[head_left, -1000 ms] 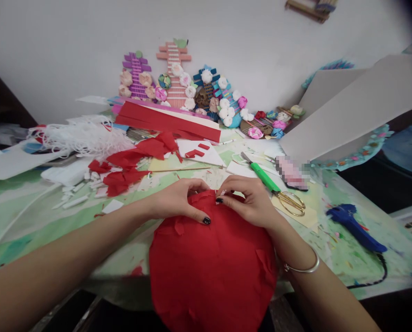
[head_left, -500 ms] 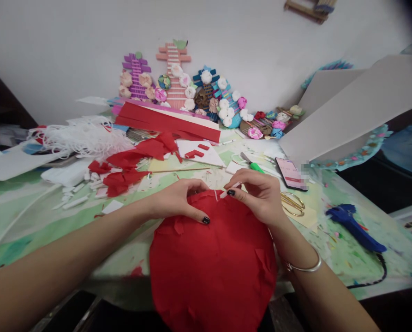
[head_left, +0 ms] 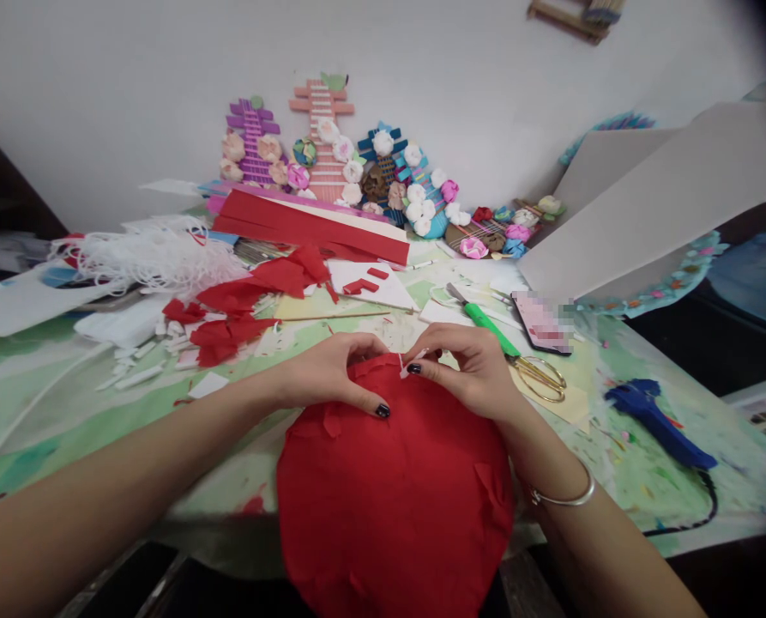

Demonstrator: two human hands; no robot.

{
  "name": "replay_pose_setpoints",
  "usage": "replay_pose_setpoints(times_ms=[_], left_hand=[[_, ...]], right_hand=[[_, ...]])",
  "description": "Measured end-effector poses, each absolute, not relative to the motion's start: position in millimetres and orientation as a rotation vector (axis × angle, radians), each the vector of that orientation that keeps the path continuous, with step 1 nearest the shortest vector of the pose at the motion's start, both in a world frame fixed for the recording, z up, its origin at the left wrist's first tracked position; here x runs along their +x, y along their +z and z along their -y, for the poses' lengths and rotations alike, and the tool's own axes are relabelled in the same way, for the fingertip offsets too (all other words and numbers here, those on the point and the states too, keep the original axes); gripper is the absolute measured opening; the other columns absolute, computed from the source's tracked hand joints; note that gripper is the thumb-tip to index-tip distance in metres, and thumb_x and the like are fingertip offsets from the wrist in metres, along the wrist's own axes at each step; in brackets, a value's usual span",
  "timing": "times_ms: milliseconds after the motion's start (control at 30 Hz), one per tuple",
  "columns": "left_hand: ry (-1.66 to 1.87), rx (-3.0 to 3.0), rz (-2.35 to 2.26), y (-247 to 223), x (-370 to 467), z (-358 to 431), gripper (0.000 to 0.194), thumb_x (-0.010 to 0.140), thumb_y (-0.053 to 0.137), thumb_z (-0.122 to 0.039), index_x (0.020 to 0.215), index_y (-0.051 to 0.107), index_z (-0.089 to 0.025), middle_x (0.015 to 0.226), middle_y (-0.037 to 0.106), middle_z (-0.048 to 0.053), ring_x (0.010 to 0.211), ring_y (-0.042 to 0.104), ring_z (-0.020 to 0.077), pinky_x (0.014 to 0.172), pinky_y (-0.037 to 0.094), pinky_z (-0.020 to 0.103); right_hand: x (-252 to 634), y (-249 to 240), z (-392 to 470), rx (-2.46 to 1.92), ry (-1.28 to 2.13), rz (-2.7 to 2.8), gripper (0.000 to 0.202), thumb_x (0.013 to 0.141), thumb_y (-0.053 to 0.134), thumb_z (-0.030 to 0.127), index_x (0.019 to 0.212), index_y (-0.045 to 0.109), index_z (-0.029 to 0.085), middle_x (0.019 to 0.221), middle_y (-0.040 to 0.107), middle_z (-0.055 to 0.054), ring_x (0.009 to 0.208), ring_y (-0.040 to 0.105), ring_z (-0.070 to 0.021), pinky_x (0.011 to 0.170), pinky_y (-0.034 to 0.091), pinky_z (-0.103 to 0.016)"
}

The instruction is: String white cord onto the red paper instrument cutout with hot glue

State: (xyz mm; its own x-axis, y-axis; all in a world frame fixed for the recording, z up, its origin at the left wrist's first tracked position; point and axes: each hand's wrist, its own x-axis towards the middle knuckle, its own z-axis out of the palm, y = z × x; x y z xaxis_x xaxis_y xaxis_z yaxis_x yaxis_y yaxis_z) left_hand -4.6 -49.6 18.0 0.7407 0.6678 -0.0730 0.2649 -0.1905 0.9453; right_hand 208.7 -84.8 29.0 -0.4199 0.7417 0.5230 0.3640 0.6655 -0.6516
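Note:
A large rounded panel covered in red paper (head_left: 395, 498) leans at the table's front edge, its top toward the table. My left hand (head_left: 337, 373) grips its upper left rim, thumb lying on the red face and fingers behind. At the top edge, my right hand (head_left: 463, 369) pinches a small white strip (head_left: 414, 360) between thumb and fingertips. That strip touches the red paper beside a thin white line at the rim. Past my right hand lie a green-handled knife (head_left: 485, 322) and gold-handled scissors (head_left: 540, 378).
A blue glue gun (head_left: 662, 425) with its cord and a phone (head_left: 540, 322) lie to the right. Red paper scraps (head_left: 234, 339) and a heap of white strings (head_left: 151, 257) are on the left. Flower-decorated stick crafts (head_left: 322, 146) lean against the wall. A white board (head_left: 659, 197) stands at right.
My right hand has moved left along the rim, bringing the white strip up to the thin white line. More of the green knife handle shows. My left hand has stayed in place.

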Motion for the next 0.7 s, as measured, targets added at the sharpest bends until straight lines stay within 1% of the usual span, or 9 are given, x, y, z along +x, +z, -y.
replay_pose_setpoints(times_ms=[200, 433, 500, 567, 633, 700], left_hand=[[0.424, 1.736, -0.727, 19.1, -4.2, 50.8, 0.047, 0.06, 0.08, -0.03, 0.099, 0.057, -0.017, 0.102, 0.065, 0.005, 0.098, 0.061, 0.0241, 0.084, 0.049, 0.036], [0.422, 1.736, -0.727, 18.3, -4.4, 49.6, 0.047, 0.06, 0.081, -0.03, 0.099, 0.057, -0.017, 0.101, 0.064, 0.005, 0.096, 0.061, 0.0232, 0.083, 0.048, 0.035], [0.428, 1.758, -0.717, 17.9, -4.5, 49.2, 0.044, 0.064, 0.078, -0.032, 0.098, 0.057, -0.016, 0.1, 0.064, 0.005, 0.094, 0.06, 0.0218, 0.081, 0.048, 0.033], [0.444, 1.784, -0.701, 17.7, -4.4, 48.9, 0.036, 0.071, 0.072, -0.036, 0.097, 0.058, -0.016, 0.097, 0.064, 0.005, 0.091, 0.06, 0.02, 0.079, 0.048, 0.031], [0.458, 1.789, -0.687, 17.5, -4.2, 48.7, 0.031, 0.078, 0.065, -0.04, 0.096, 0.058, -0.015, 0.096, 0.063, 0.005, 0.09, 0.059, 0.0187, 0.078, 0.047, 0.03], [0.461, 1.769, -0.679, 17.3, -4.1, 48.7, 0.03, 0.08, 0.062, -0.041, 0.095, 0.059, -0.015, 0.097, 0.063, 0.005, 0.09, 0.059, 0.0184, 0.078, 0.046, 0.029]], right_hand=[[213.5, 29.9, 83.3, -0.904, 0.572, 1.966, 0.013, 0.081, 0.064, 0.026, 0.074, 0.069, 0.017, 0.071, 0.065, -0.005, 0.065, 0.056, -0.0144, 0.063, 0.044, -0.03], [213.7, 29.3, 83.3, -0.922, 0.549, 1.976, 0.011, 0.08, 0.064, 0.025, 0.073, 0.069, 0.017, 0.068, 0.064, -0.003, 0.06, 0.052, -0.0124, 0.059, 0.043, -0.028], [213.2, 28.6, 83.7, -0.92, 0.536, 1.967, 0.01, 0.08, 0.064, 0.024, 0.074, 0.068, 0.018, 0.068, 0.063, -0.003, 0.061, 0.052, -0.0128, 0.059, 0.043, -0.028], [213.6, 27.7, 83.3, -0.908, 0.503, 1.907, 0.007, 0.08, 0.064, 0.022, 0.074, 0.068, 0.018, 0.07, 0.063, -0.003, 0.064, 0.054, -0.0136, 0.06, 0.043, -0.029], [215.1, 26.8, 81.5, -0.901, 0.449, 1.778, 0.005, 0.08, 0.065, 0.021, 0.076, 0.067, 0.019, 0.076, 0.062, -0.004, 0.067, 0.054, -0.0139, 0.061, 0.043, -0.029], [217.7, 26.3, 77.8, -0.889, 0.4, 1.605, 0.005, 0.081, 0.064, 0.022, 0.076, 0.064, 0.019, 0.079, 0.06, -0.003, 0.068, 0.054, -0.0129, 0.061, 0.043, -0.028]])
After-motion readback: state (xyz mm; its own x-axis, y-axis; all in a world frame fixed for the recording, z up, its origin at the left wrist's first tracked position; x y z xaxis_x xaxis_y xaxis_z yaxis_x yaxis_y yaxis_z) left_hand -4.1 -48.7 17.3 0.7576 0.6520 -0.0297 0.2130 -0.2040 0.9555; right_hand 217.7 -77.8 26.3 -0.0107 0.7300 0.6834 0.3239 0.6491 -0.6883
